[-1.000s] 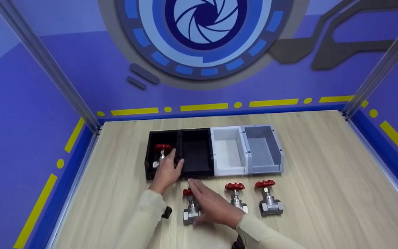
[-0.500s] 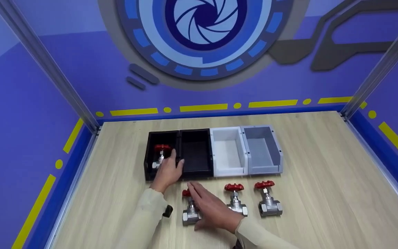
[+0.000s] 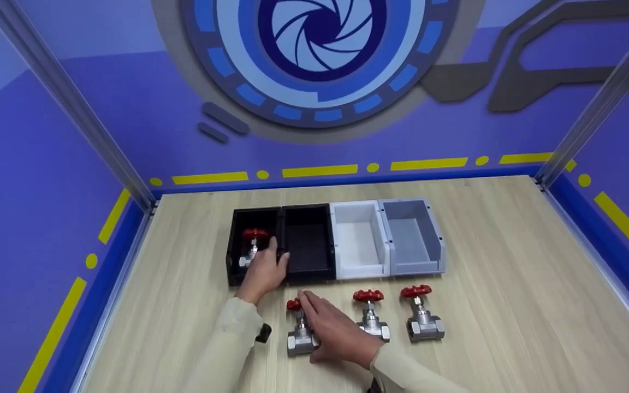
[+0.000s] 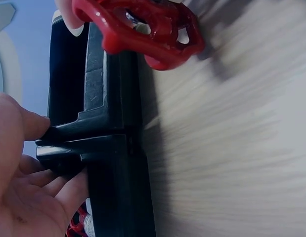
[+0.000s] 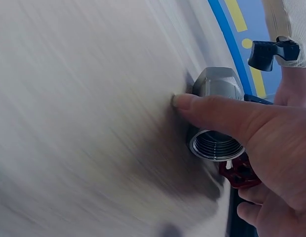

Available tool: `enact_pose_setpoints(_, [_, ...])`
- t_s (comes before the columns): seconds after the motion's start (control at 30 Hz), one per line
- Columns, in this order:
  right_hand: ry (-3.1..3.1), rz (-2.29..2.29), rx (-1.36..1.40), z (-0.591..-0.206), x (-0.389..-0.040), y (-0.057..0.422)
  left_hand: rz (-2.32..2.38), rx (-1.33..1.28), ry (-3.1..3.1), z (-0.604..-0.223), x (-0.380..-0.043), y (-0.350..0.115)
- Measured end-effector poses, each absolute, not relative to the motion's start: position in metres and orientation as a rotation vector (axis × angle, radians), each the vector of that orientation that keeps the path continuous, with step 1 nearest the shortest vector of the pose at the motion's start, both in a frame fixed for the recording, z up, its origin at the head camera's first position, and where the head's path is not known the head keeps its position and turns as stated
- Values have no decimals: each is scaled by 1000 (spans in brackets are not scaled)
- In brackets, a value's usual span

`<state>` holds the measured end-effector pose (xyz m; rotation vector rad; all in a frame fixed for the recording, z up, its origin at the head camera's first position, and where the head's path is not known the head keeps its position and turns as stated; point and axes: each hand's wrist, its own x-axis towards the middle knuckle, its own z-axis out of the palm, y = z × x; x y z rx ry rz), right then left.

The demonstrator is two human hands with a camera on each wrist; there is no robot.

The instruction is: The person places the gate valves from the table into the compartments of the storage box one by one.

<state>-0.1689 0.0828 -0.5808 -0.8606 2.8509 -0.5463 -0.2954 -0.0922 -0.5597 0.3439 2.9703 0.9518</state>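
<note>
My left hand (image 3: 263, 271) is at the adjoining walls of the two black bins. In the left wrist view its thumb (image 4: 36, 124) lies on one side of the walls and its fingers (image 4: 68, 192) on the other, pinching them. A valve with a red handwheel (image 3: 254, 233) stands inside the leftmost black bin (image 3: 230, 262). My right hand (image 3: 339, 333) holds another red-wheeled steel valve (image 3: 300, 341) on the table. The right wrist view shows the thumb (image 5: 212, 111) across the threaded valve body (image 5: 217, 143), with the other fingers by its red handwheel (image 5: 239, 170).
To the right of my right hand stand two similar valves, one nearer (image 3: 370, 319) and one farther right (image 3: 425, 322). Beyond them, a second black bin (image 3: 308, 240), a white bin (image 3: 359, 240) and a grey bin (image 3: 414, 237) continue the row. Printed panels (image 3: 314, 147) border the table.
My right fingertips have come down slightly against the valve's handwheel. My left hand stays at the bin walls, and the head view has shifted a little.
</note>
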Motion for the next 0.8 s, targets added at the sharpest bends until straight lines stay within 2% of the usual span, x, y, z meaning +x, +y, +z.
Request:
enact_pose_setpoints(0.33, [2843, -556, -917, -580, -170, 83, 938, 429, 3027, -560, -295, -96])
enact_pose_setpoints(0.8, [2890, -601, -915, -588, -171, 89, 946, 382, 2964, -559, -294, -93])
